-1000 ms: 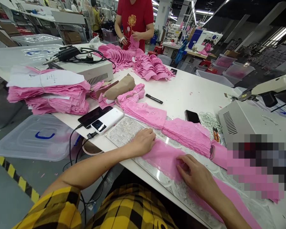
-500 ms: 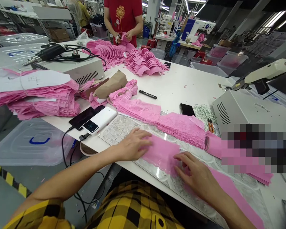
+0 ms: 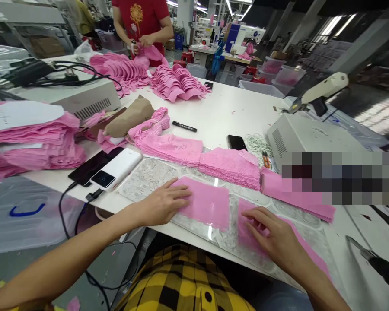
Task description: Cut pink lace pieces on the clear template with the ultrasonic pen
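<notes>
My left hand (image 3: 164, 204) lies with its fingers stretched over the left edge of a flat pink fabric piece (image 3: 207, 202), holding nothing. Just right of that piece, across a narrow gap, my right hand (image 3: 268, 229) rests on a second pink fabric piece (image 3: 243, 216). Its fingers are loosely bent and apart, and they partly hide this piece. Both pieces lie on a clear patterned mat (image 3: 149, 175). Behind them sit a stack of pink lace pieces (image 3: 171, 149) and another stack (image 3: 230, 166), with longer pink strips (image 3: 298, 194) to the right.
A white power bank (image 3: 119, 166) and a dark phone (image 3: 92, 166) lie at left, near tied pink bundles (image 3: 35, 144). A black marker (image 3: 184, 126), another phone (image 3: 236, 141) and a grey box machine (image 3: 314, 136) are farther back. A person in red handles pink fabric across the table.
The view has swung right. A gap now shows between the two pink pieces, and my right hand sits farther from the left piece. My left hand stays at its left edge.
</notes>
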`<control>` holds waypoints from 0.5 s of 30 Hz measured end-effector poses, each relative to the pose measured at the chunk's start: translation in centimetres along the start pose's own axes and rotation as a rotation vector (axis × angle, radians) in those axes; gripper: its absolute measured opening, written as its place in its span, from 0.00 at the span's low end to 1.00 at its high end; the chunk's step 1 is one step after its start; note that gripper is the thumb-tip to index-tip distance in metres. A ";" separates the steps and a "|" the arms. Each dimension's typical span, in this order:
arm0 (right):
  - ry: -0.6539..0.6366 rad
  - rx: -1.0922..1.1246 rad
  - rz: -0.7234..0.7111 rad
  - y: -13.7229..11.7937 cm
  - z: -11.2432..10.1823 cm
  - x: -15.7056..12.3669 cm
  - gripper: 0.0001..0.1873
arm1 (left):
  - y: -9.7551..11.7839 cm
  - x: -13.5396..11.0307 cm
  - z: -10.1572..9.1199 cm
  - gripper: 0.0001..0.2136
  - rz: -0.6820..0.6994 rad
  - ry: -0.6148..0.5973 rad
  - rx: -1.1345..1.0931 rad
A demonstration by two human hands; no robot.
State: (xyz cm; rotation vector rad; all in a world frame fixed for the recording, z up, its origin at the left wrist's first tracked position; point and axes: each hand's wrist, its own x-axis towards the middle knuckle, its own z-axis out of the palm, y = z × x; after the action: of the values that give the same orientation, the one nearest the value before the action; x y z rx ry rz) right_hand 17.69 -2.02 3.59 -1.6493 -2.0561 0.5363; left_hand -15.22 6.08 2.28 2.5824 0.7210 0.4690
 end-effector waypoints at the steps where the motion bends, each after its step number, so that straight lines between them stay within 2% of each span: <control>1: 0.054 0.001 0.031 0.5 -0.5 -0.8 0.14 | 0.0 0.2 0.1 0.16 0.005 0.012 -0.005; 4: 0.177 0.004 0.110 1.9 -1.3 -3.8 0.14 | 0.5 1.3 0.6 0.16 0.055 0.060 -0.065; 8: 0.264 0.003 0.169 3.8 -1.1 -7.9 0.11 | 2.9 4.7 2.8 0.11 0.153 0.071 -0.134; 12: 0.393 -0.102 0.100 5.6 -0.8 -10.2 0.09 | 5.2 8.8 5.6 0.08 0.303 -0.023 -0.049; 15: 0.446 -0.152 0.076 6.0 -1.3 -10.7 0.07 | 5.9 11.2 6.9 0.09 0.367 -0.107 0.018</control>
State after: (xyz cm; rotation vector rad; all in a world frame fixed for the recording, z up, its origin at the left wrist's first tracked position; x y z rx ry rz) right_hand 25.19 -11.18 0.21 -1.7482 -1.7434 0.0239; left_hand -0.85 5.59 1.48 2.7399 0.2144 0.4289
